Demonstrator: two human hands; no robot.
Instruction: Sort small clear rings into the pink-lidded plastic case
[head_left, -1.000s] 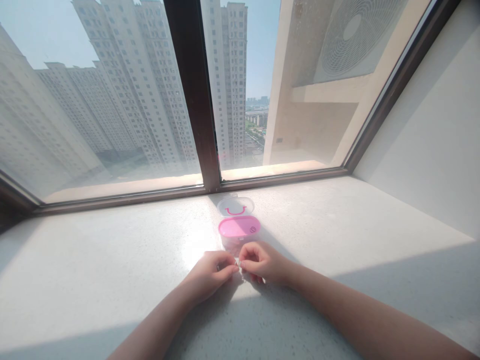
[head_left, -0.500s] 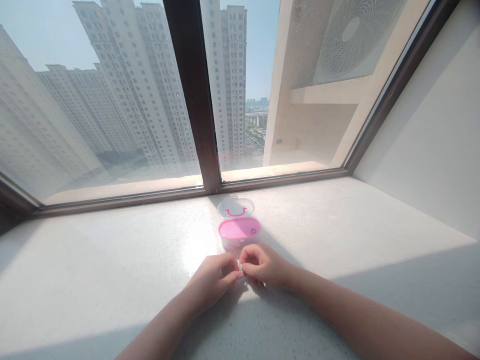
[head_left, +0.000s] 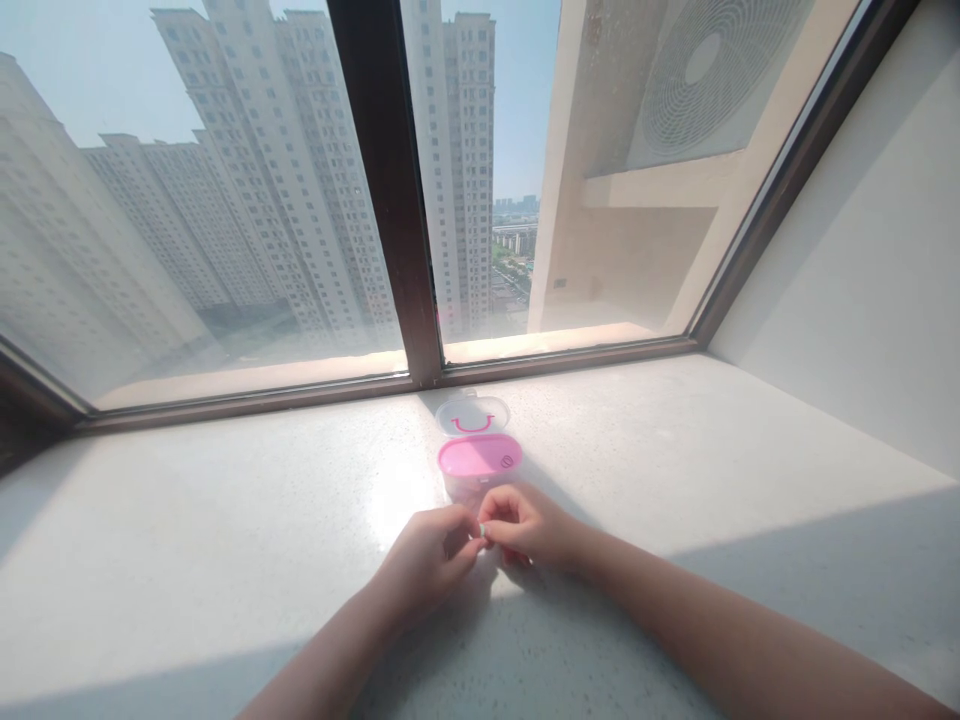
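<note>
Between the fingertips of both hands is a small pale piece (head_left: pixel 482 530), too small to name. My left hand (head_left: pixel 435 555) pinches it from the left, thumb and forefinger closed. From the other side my right hand (head_left: pixel 527 525) also pinches it, its fingers curled. Just beyond the hands stands a small oval tub with a pink top (head_left: pixel 480 456); the hands hide part of its front. Behind the tub lies a clear oval lid (head_left: pixel 472 416) with a pink curved handle.
A pale speckled sill (head_left: pixel 225 540) bears everything, partly in shadow. At its far side rises a window with a dark brown frame (head_left: pixel 424 340). A white wall (head_left: pixel 847 270) bounds the right side. Tall buildings (head_left: pixel 277 170) and an outdoor fan unit (head_left: pixel 705 70) show through the glass.
Both hands stay at the same spot with the small pale piece between them. Their fingertips have shifted only slightly, and the tub has not moved.
</note>
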